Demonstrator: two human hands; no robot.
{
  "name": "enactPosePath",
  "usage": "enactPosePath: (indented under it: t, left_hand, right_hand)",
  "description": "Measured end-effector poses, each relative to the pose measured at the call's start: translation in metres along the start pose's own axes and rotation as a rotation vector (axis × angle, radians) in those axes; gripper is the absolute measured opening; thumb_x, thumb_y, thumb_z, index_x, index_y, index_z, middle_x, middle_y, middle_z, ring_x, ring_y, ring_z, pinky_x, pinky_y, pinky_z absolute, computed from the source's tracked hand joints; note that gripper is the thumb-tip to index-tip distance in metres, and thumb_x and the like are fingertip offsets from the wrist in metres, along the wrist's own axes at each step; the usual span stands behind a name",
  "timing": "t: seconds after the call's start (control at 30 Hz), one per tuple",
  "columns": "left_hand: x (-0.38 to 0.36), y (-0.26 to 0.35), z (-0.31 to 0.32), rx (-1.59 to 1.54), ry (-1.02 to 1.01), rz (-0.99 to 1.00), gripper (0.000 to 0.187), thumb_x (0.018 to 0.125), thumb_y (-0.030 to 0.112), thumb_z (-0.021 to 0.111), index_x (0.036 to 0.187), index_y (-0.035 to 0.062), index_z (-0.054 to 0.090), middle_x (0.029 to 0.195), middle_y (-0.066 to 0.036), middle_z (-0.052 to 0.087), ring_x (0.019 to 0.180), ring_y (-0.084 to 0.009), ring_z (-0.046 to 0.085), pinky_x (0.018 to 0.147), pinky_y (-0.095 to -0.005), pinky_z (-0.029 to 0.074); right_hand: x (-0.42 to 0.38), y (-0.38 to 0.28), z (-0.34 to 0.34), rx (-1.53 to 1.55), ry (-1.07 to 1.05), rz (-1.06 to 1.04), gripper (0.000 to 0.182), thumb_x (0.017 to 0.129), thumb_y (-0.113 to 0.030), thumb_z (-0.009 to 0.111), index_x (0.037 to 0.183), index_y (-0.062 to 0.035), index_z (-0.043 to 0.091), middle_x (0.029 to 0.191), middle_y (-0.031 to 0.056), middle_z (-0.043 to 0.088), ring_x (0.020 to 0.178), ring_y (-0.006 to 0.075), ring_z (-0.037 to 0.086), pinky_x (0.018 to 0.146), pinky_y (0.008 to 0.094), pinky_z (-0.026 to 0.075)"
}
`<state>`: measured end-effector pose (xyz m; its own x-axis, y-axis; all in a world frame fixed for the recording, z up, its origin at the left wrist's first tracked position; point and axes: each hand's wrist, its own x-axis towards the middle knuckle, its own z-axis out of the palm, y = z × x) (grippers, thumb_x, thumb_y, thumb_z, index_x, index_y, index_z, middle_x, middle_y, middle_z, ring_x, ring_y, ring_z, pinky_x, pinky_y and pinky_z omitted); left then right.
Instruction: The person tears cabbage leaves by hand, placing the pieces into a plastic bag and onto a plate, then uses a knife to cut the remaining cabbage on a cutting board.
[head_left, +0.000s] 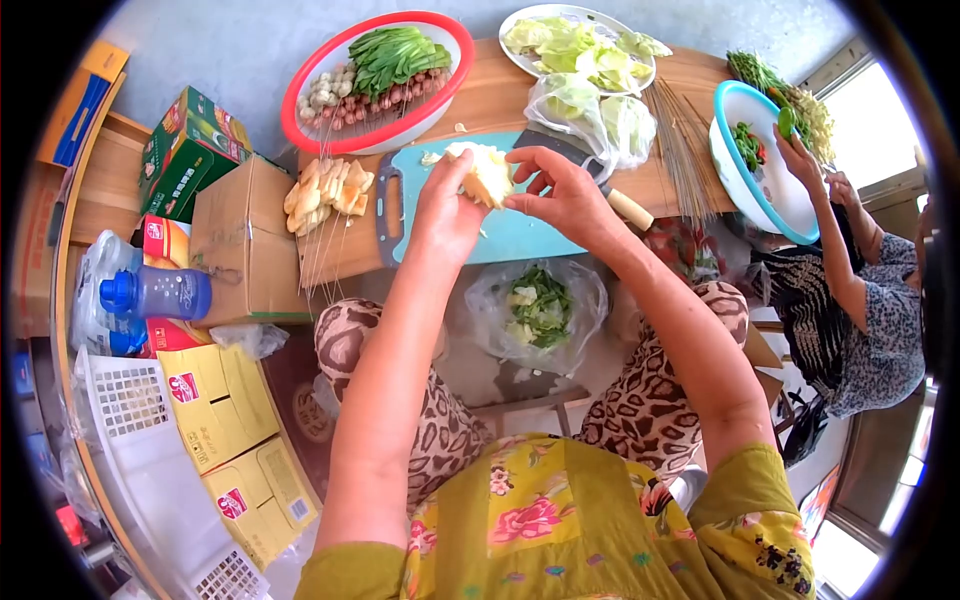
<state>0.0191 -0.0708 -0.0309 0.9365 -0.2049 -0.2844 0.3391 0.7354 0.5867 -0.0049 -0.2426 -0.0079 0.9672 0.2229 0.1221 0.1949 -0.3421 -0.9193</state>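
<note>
Above the blue cutting board [410, 170], my left hand [447, 205] is closed around a pale, creamy head of cauliflower [488, 175]. My right hand [565, 195] meets it from the other side, thumb and forefinger at its edge, the other fingers curled. Under the right wrist lies a knife with a wooden handle [630, 209], its dark blade partly covered by a plastic bag of lettuce [585, 110]. Small pale crumbs are scattered on the board. Below the table edge, between my knees, an open plastic bag [480, 305] holds green leaves and pale scraps.
A red-rimmed basin [290, 115] holds greens and skewers; skewered beige slices [325, 192] lie left. A lettuce plate [510, 20] stands behind, loose skewers [683, 150] to the right. Another person's hand [797, 160] holds a green pepper over a blue-rimmed basin [728, 165]. Cardboard boxes [245, 230] stand left.
</note>
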Motion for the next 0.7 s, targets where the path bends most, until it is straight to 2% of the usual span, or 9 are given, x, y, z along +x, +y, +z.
enactPosePath:
  t: [0.17, 0.27, 0.3, 0.37, 0.47, 0.53, 0.57, 0.7]
  left_hand:
    - [-0.007, 0.001, 0.010, 0.221, -0.154, 0.016, 0.039, 0.090, 0.019, 0.062, 0.123, 0.0068, 0.046, 0.115, -0.006, 0.054, 0.108, -0.0184, 0.053, 0.090, -0.0387, 0.046]
    - [-0.005, -0.004, 0.009, 0.341, -0.150, 0.028, 0.041, 0.090, 0.020, 0.062, 0.125, 0.0075, 0.045, 0.114, -0.005, 0.055, 0.108, -0.0180, 0.054, 0.088, -0.0379, 0.047]
    - [-0.004, -0.004, 0.010, 0.342, -0.152, 0.026, 0.041, 0.090, 0.020, 0.062, 0.125, 0.0075, 0.045, 0.114, -0.005, 0.055, 0.108, -0.0180, 0.054, 0.088, -0.0379, 0.047]
    - [-0.005, -0.003, 0.012, 0.252, -0.164, 0.008, 0.035, 0.087, 0.022, 0.066, 0.116, 0.0090, 0.051, 0.107, -0.003, 0.057, 0.098, -0.0146, 0.056, 0.080, -0.0346, 0.049]
    - [-0.010, -0.004, 0.014, 0.147, -0.111, 0.003, 0.037, 0.088, 0.020, 0.065, 0.120, 0.0089, 0.051, 0.108, -0.003, 0.057, 0.100, -0.0146, 0.056, 0.081, -0.0351, 0.049]
    - [-0.009, -0.005, 0.012, 0.152, -0.107, 0.022, 0.037, 0.088, 0.019, 0.064, 0.122, 0.0091, 0.051, 0.109, -0.003, 0.058, 0.100, -0.0145, 0.056, 0.082, -0.0354, 0.049]
    - [-0.008, -0.005, 0.011, 0.156, -0.106, 0.039, 0.038, 0.088, 0.019, 0.064, 0.123, 0.0093, 0.051, 0.110, -0.003, 0.058, 0.100, -0.0144, 0.056, 0.083, -0.0357, 0.049]
    - [-0.004, -0.007, 0.007, 0.232, -0.069, 0.067, 0.038, 0.088, 0.019, 0.064, 0.123, 0.0094, 0.052, 0.110, -0.003, 0.059, 0.099, -0.0143, 0.057, 0.083, -0.0365, 0.049]
  right_hand:
    - [0.002, 0.002, -0.008, -0.017, 0.009, -0.011, 0.039, 0.075, -0.008, 0.070, 0.112, -0.0061, 0.057, 0.089, 0.0067, 0.058, 0.072, 0.0166, 0.057, 0.066, 0.0312, 0.049]
    - [0.000, 0.003, -0.006, -0.194, 0.051, -0.123, 0.032, 0.076, -0.009, 0.065, 0.108, -0.0065, 0.059, 0.086, 0.0084, 0.057, 0.071, 0.0196, 0.058, 0.066, 0.0326, 0.049]
    - [-0.001, 0.003, -0.004, -0.254, 0.088, -0.146, 0.028, 0.077, -0.010, 0.064, 0.104, -0.0062, 0.060, 0.085, 0.0090, 0.057, 0.071, 0.0208, 0.058, 0.066, 0.0333, 0.049]
    - [-0.002, 0.003, -0.003, -0.313, 0.123, -0.170, 0.024, 0.077, -0.012, 0.063, 0.100, -0.0059, 0.061, 0.084, 0.0095, 0.056, 0.070, 0.0220, 0.058, 0.066, 0.0340, 0.048]
    - [0.002, 0.004, -0.005, -0.316, 0.162, -0.166, 0.019, 0.077, -0.012, 0.062, 0.095, -0.0046, 0.062, 0.081, 0.0093, 0.056, 0.071, 0.0225, 0.058, 0.066, 0.0336, 0.048]
    - [0.006, 0.012, -0.006, -0.149, 0.241, -0.105, 0.017, 0.078, -0.012, 0.062, 0.093, -0.0041, 0.063, 0.079, 0.0089, 0.055, 0.071, 0.0209, 0.058, 0.064, 0.0329, 0.047]
    - [0.011, 0.028, -0.005, 0.020, 0.196, -0.020, 0.017, 0.080, -0.013, 0.061, 0.093, -0.0022, 0.062, 0.077, 0.0067, 0.057, 0.067, 0.0164, 0.059, 0.063, 0.0312, 0.047]
    - [0.008, 0.012, -0.009, 0.250, 0.079, 0.134, 0.015, 0.084, -0.014, 0.059, 0.092, -0.0020, 0.061, 0.079, 0.0034, 0.060, 0.063, 0.0110, 0.058, 0.061, 0.0284, 0.047]
